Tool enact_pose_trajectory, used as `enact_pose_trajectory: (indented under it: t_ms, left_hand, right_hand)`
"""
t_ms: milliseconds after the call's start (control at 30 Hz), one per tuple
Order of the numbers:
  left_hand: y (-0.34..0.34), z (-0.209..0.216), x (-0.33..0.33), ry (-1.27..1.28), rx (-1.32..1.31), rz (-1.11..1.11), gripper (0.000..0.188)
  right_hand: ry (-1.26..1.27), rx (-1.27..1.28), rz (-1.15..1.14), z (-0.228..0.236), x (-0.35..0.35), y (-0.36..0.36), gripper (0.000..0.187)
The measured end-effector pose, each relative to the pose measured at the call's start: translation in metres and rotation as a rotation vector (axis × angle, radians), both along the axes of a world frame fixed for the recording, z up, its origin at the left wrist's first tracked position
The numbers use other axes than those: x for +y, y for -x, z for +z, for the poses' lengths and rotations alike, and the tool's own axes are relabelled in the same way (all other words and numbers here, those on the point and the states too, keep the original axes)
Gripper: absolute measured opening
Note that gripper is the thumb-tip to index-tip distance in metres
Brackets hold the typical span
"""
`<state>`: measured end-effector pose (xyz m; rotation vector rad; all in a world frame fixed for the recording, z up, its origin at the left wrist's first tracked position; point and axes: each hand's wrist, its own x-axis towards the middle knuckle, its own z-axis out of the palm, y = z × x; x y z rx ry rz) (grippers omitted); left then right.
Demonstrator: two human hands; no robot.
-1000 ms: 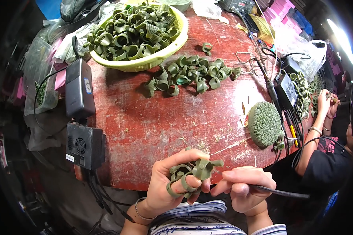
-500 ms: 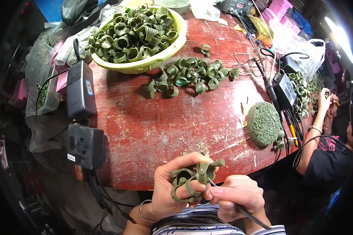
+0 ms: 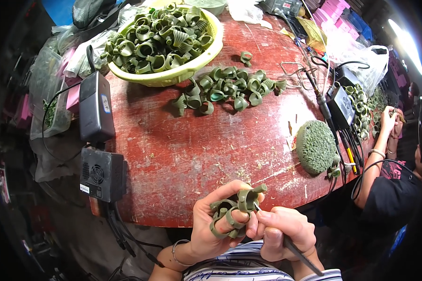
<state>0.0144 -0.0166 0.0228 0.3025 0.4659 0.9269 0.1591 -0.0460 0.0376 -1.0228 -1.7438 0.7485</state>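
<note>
My left hand [image 3: 206, 230] is closed around several green wax rings, some slipped over its fingers. The uppermost green wax ring [image 3: 248, 200], with a stub sticking out of it, is pinched between thumb and forefinger. Held like a pen, a thin dark carving tool [image 3: 295, 250] is in my right hand [image 3: 288, 229]. Its narrow tip touches or nearly touches the inside edge of that top ring. Both hands are close together just off the near edge of the table, and the lower rings are partly hidden by fingers.
The red worn table [image 3: 187, 173] bears a pile of green rings [image 3: 229, 89] and a yellow basket [image 3: 169, 79] full of them. A round rough green block [image 3: 315, 147] stands at right, near cables and a soldering-type pen [image 3: 321, 100]. Black boxes [image 3: 102, 174] flank the left edge. A co-worker's arm [image 3: 377, 154] is at far right.
My left hand and the rings have shifted slightly right and turned, so the top ring's opening shows more. The tool tip has moved from its outer side to its inner edge.
</note>
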Motion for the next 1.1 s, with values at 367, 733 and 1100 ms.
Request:
enact_pose_trajectory:
  t_ms: [367,733,1100]
  left_hand:
    - [-0.002,-0.009,-0.005,-0.05,-0.095,0.072,0.047]
    - [-0.008,-0.015,-0.009,-0.145,-0.036,0.207,0.043]
    - [-0.012,-0.003,0.003,-0.23,0.287,0.205,0.035]
  right_hand:
    - [0.056,0.057,-0.108,0.003,-0.005,0.002,0.02]
    - [0.059,0.033,-0.11,0.007,-0.003,0.011,0.016]
    - [-0.001,-0.002,-0.326,0.012,0.016,0.002,0.023]
